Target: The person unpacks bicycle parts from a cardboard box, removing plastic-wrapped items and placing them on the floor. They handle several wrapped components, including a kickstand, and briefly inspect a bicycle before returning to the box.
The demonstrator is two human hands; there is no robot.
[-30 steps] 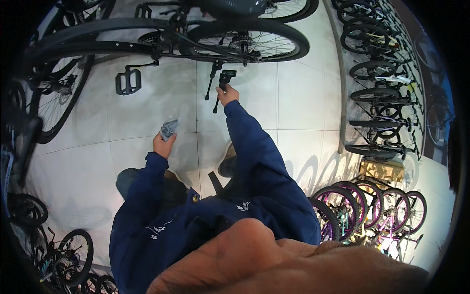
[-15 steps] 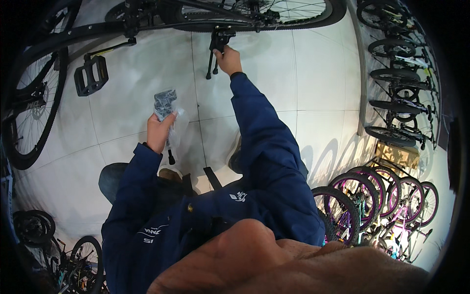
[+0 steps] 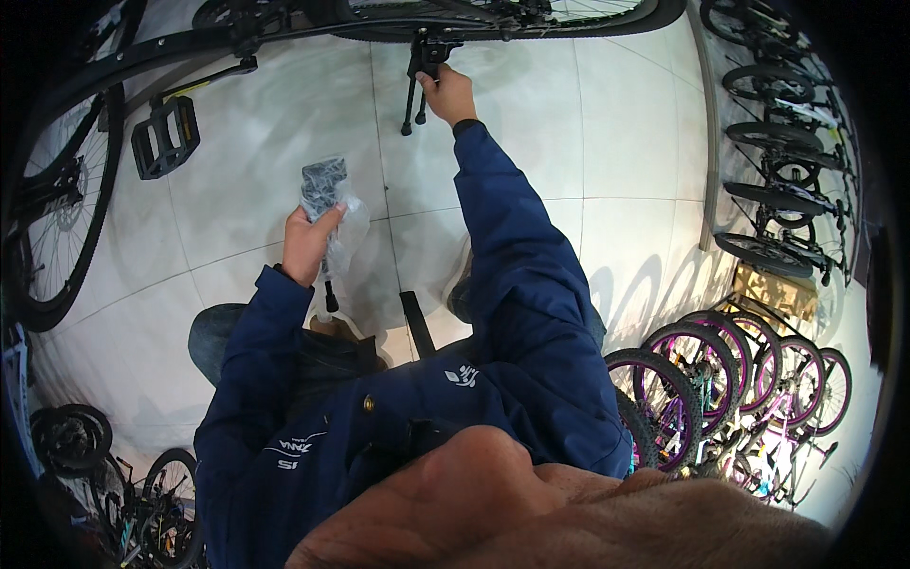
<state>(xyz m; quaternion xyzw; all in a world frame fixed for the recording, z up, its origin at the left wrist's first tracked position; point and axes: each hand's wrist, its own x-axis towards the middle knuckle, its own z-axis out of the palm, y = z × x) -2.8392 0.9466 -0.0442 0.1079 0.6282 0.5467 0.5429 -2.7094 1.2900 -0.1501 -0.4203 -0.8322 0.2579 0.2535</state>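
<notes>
Head view. The right hand (image 3: 448, 93) reaches far across the white tiled floor (image 3: 607, 142), its fingers closed around the black kickstand (image 3: 418, 76) that hangs from the frame of the bicycle (image 3: 313, 24) at the far edge. The left hand (image 3: 308, 245), nearer and to the left, has its fingers clamped on a clear plastic bag (image 3: 332, 204) with dark parts inside; a thin black tool (image 3: 329, 289) hangs below it. A black pedal (image 3: 166, 137) sits far left. Purple-rimmed bicycles (image 3: 730, 379) stand near right.
</notes>
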